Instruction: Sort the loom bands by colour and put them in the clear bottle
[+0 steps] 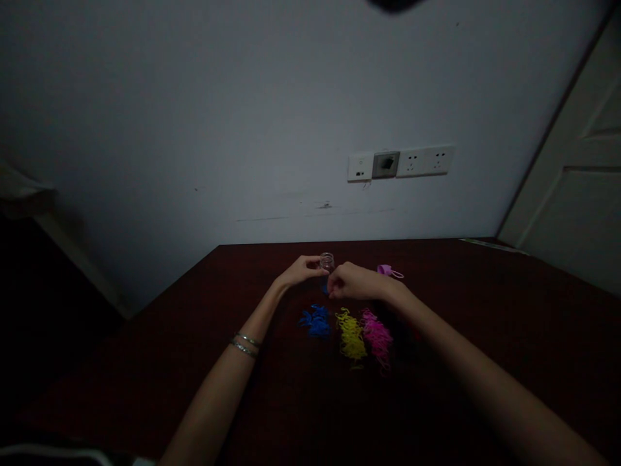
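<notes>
A small clear bottle (326,260) stands uncapped on the dark red-brown table, with something blue showing low down in it. My left hand (301,270) grips it from the left side, thumb and fingers at its upper part. Just in front and to the right, my right hand (356,282) is closed with curled fingers, and whatever they hold is hidden. Nearer to me lie a blue heap of rubber bands (316,321), a yellow heap of rubber bands (351,336) and a pink heap of rubber bands (377,336). Behind my right wrist rests a pink cap with a loop (385,269).
The table (272,414) runs back to a pale wall (272,129). Sockets (421,162) are set in the wall above its far edge. At the right is a white panelled door (577,175). A thin flat strip (492,244) lies at the far right edge. Lighting is dim.
</notes>
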### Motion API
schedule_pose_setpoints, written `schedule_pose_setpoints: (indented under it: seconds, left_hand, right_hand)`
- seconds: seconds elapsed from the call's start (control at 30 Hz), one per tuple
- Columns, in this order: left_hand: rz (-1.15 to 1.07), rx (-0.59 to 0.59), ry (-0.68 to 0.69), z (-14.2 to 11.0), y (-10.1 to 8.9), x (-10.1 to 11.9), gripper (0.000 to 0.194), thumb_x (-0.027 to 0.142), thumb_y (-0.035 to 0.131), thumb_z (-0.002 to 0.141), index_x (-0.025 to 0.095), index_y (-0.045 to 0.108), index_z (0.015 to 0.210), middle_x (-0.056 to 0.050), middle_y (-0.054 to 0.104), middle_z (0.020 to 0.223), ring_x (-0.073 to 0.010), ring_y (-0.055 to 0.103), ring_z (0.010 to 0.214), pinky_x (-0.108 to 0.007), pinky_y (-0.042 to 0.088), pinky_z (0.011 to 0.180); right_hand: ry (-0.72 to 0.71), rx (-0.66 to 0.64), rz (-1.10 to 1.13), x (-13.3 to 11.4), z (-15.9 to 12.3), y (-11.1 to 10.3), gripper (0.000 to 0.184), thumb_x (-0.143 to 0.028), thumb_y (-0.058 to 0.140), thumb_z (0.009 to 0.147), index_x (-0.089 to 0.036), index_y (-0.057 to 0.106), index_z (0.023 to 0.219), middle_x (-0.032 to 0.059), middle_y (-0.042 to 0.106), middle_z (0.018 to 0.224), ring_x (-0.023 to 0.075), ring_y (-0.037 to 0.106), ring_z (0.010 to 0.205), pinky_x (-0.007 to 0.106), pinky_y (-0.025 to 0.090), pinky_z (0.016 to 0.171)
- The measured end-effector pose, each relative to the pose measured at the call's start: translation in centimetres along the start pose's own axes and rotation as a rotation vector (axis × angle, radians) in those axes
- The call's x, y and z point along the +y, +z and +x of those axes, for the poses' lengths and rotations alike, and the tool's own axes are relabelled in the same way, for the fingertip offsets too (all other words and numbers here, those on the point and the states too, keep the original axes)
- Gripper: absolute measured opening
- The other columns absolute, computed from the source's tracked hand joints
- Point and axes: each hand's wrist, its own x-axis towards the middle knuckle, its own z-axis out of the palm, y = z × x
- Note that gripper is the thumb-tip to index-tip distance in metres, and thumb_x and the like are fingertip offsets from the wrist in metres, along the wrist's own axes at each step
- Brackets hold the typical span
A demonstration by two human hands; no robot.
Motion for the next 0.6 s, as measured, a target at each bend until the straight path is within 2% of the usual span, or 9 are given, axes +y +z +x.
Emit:
schedule_pose_setpoints:
  seconds: [0.07, 0.1, 0.23, 0.37, 0.6]
  left_hand:
    - [-0.017, -0.010, 0.021, 0.1, 0.0, -0.2, 0.043, 0.028, 0.065, 0.066, 0.009, 0.060, 0.105, -0.009, 0.063, 0.096, -0.0171, 0.055, 0.087, -0.030, 0.039, 0.082]
    - [-0.016, -0.013, 0.020, 0.1, 0.0, -0.3, 0.043, 0.028, 0.065, 0.066, 0.009, 0.061, 0.105, -0.008, 0.064, 0.096, -0.0170, 0.055, 0.087, -0.030, 0.040, 0.081]
    - [-0.004, -0.025, 0.017, 0.2, -0.1, -0.5, 0.042, 0.028, 0.064, 0.067, 0.010, 0.061, 0.104, -0.008, 0.064, 0.094, -0.0164, 0.055, 0.083, -0.030, 0.040, 0.079]
    - [-0.027, -0.037, 0.030, 0.2, -0.1, -0.6, 0.043, 0.028, 0.064, 0.067, 0.011, 0.060, 0.106, -0.009, 0.063, 0.098, -0.0168, 0.055, 0.086, -0.030, 0.040, 0.081]
    - [-0.027, -0.033, 0.026, 0.2, 0.0, -0.9, 0.043, 0.029, 0.064, 0.068, 0.009, 0.061, 0.105, -0.010, 0.063, 0.100, -0.0182, 0.055, 0.089, -0.033, 0.038, 0.086]
  right_hand:
    - [-0.066, -0.137, 0.015, -1.1, 0.3, 1.1, 0.019, -0.023, 0.059, 0.067, -0.018, 0.068, 0.083, 0.0022, 0.064, 0.068, 0.0118, 0.055, 0.056, 0.022, 0.038, 0.052]
    - [-0.082, -0.166, -0.007, -1.5, 0.4, 1.7, 0.022, -0.025, 0.059, 0.067, -0.017, 0.068, 0.086, 0.0032, 0.065, 0.072, 0.0122, 0.056, 0.059, 0.022, 0.038, 0.053]
    - [-0.092, -0.198, -0.154, -2.1, 0.9, 3.6, 0.035, -0.035, 0.064, 0.064, -0.017, 0.066, 0.093, 0.0052, 0.066, 0.081, 0.0143, 0.057, 0.065, 0.022, 0.037, 0.055]
    - [-0.105, -0.238, -0.231, -2.3, 0.9, 4.6, 0.029, -0.037, 0.062, 0.066, -0.018, 0.067, 0.088, 0.0030, 0.066, 0.075, 0.0127, 0.054, 0.059, 0.020, 0.032, 0.048]
    - [-0.094, -0.255, -0.262, -2.7, 0.9, 5.3, 0.019, -0.020, 0.058, 0.066, -0.016, 0.067, 0.082, 0.0025, 0.066, 0.071, 0.0103, 0.051, 0.055, 0.018, 0.029, 0.045]
